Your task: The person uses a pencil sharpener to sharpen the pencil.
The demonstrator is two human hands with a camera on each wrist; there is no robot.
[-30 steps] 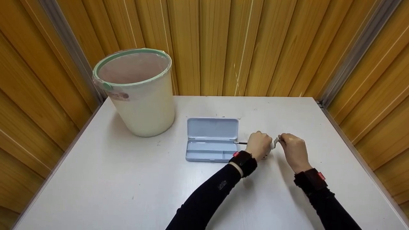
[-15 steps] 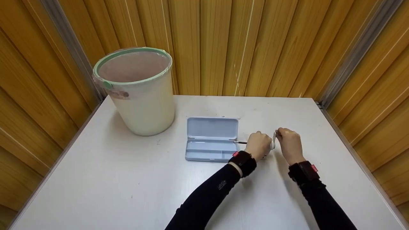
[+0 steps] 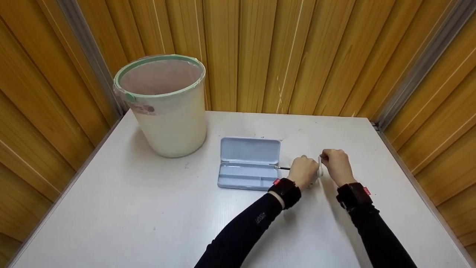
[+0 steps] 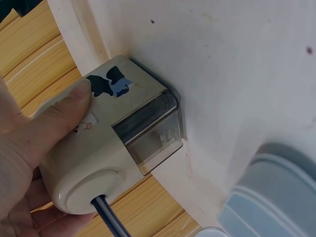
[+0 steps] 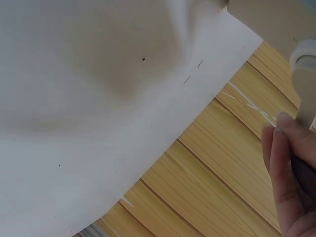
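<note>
A cream hand-crank pencil sharpener (image 4: 101, 140) with dark and blue cartoon prints and a clear shavings drawer stands on the white table. My left hand (image 3: 304, 172) grips its body, thumb across the printed top in the left wrist view. From the sharpener's round front sticks a dark striped pencil (image 4: 112, 217), its other end reaching over the right side of the light-blue pencil case (image 3: 250, 150). On the opposite side my right hand (image 3: 337, 165) pinches the end of the crank handle (image 5: 306, 96) between thumb and fingers. In the head view the left hand hides most of the sharpener.
The pencil case lies open, lid back, with its compartments showing, just left of the hands. A cream bin (image 3: 169, 126) with a green rim and clear liner stands at the back left. Wood-look panels (image 3: 256, 56) surround the table (image 3: 148, 212).
My right hand has moved up and slightly left, swinging the crank handle from slanted to near upright. The left hand holds the sharpener in place; the head view has shifted slightly.
</note>
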